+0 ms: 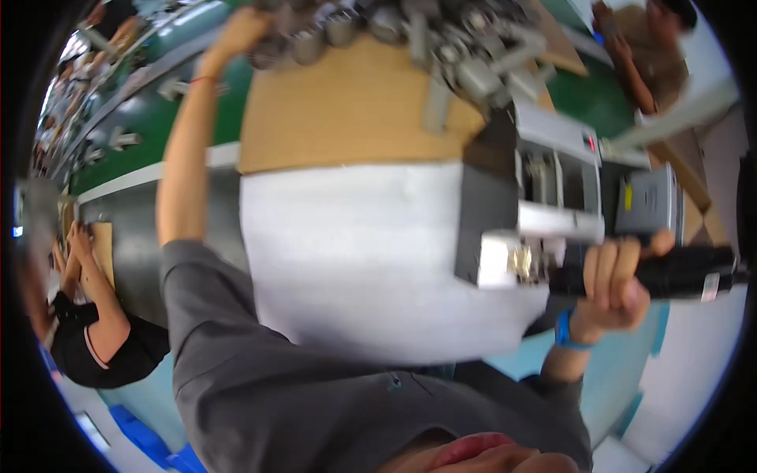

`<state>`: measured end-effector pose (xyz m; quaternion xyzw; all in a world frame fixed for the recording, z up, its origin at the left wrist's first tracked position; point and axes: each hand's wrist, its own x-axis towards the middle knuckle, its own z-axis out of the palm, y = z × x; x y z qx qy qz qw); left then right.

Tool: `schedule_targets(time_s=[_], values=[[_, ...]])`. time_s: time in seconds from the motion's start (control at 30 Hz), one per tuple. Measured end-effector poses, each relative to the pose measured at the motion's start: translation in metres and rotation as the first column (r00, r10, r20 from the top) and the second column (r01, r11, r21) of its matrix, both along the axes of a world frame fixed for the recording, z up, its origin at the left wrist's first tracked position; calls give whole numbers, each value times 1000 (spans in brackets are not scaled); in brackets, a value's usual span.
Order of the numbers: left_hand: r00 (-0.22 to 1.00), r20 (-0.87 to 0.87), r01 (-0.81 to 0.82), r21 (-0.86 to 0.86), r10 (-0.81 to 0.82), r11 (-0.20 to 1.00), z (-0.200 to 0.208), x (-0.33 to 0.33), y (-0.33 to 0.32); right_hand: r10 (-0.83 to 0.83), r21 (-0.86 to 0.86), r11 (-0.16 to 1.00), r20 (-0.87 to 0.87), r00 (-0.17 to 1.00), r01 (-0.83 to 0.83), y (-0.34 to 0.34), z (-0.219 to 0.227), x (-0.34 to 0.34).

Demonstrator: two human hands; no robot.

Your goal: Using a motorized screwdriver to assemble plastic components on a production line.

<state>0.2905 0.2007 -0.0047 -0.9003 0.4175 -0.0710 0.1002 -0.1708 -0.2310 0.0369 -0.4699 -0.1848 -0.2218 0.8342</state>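
Note:
My right hand (pixel 619 280) is wrapped round a black electric screwdriver (pixel 686 272) with a pale label near its rear end. The tool lies level, its front end close to the brass-coloured piece on a small grey box-shaped screw feeder (pixel 557 217). A small red light glows on the feeder. Far out at the upper left, my left arm is stretched out and my left hand (pixel 243 33) is at the edge of a heap of grey moulded parts (pixel 473 67). Blur hides its fingers, and whether it holds a part cannot be made out.
A white sheet (pixel 355 252) lies in front of me, with brown cardboard (pixel 355 110) beyond it. A grey box (pixel 646 197) stands right of the feeder. Loose parts (pixel 124 140) lie on the green belt. Co-workers are at left (pixel 102 331) and far right (pixel 654 55).

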Motion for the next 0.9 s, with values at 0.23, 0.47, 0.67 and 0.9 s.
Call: schedule_targets(time_s=[0.23, 0.47, 0.67, 0.9], values=[[669, -509, -576, -816, -541, 55, 35, -251, -70, -26, -139, 990, 18, 1000, 28, 6, -5, 5], [407, -538, -752, -656, -738, 63, 17, -432, -150, -101, -257, 965, -202, 974, 47, 27, 3, -1], [518, -509, -532, -821, -687, 206, 2, -463, -201, 206, -33, 978, 87, 975, -204, 30, 22, -17], [605, -381, -423, -898, -699, 123, -22, -461, -208, 258, 0, 964, 254, 932, -267, 47, 62, -12]])
